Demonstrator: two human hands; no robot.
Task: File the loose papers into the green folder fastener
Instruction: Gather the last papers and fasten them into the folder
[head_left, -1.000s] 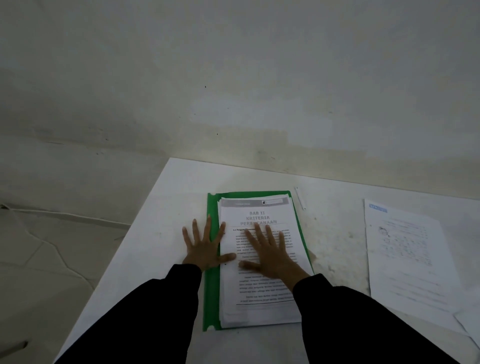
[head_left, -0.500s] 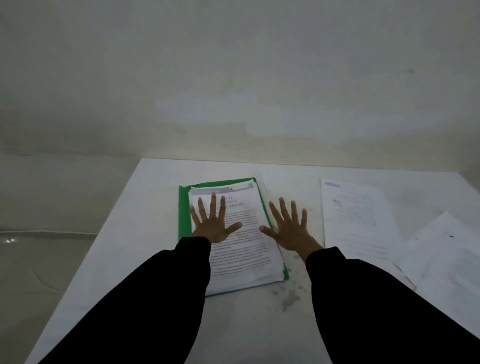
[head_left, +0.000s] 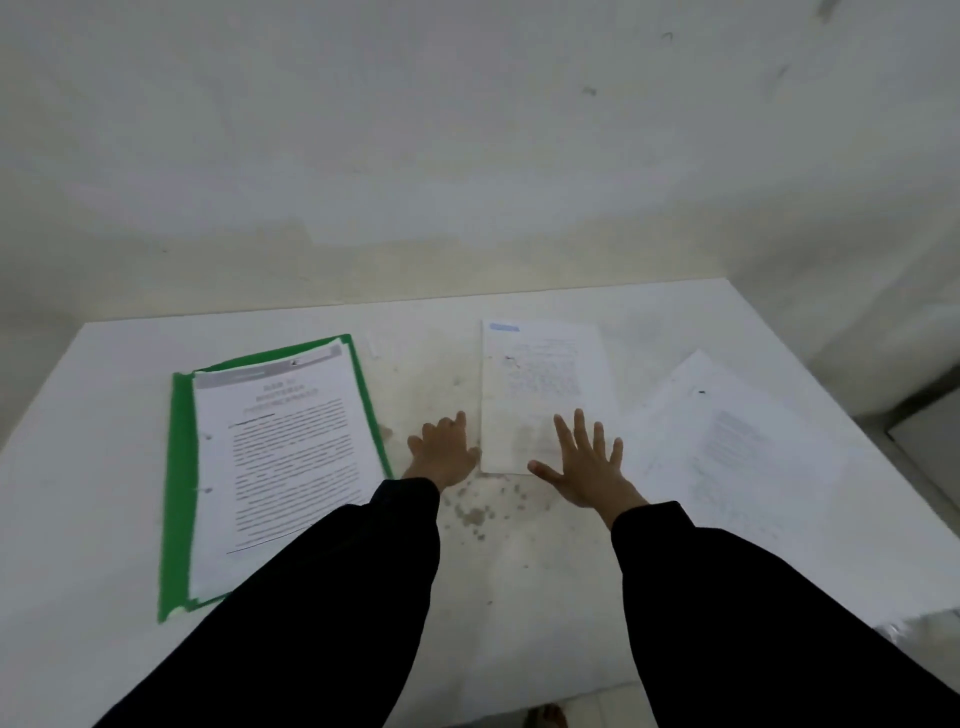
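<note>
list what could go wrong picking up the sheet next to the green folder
1. The sheet lies flat on the table beneath the spread right hand; dragging it could crease it.
2. Dark stains sit by its near edge; sliding it toward the person might soil it.
3. The stack lies askew in the green folder, so the next sheet's holes may not line up.

At left of frame: folder (head_left: 179, 467) flat on counter (head_left: 78, 519), paper stack (head_left: 291, 447) on top of it. Just beyond folder's upper right corner: small strip (head_left: 372, 344) on counter. Centre right: single sheet (head_left: 540, 384). Further right: overlapping sheets (head_left: 727, 447). Between folder and single sheet: left hand (head_left: 441, 452), just beside sheet's lower left edge. Over sheet's lower right corner: right hand (head_left: 587, 470).
</note>
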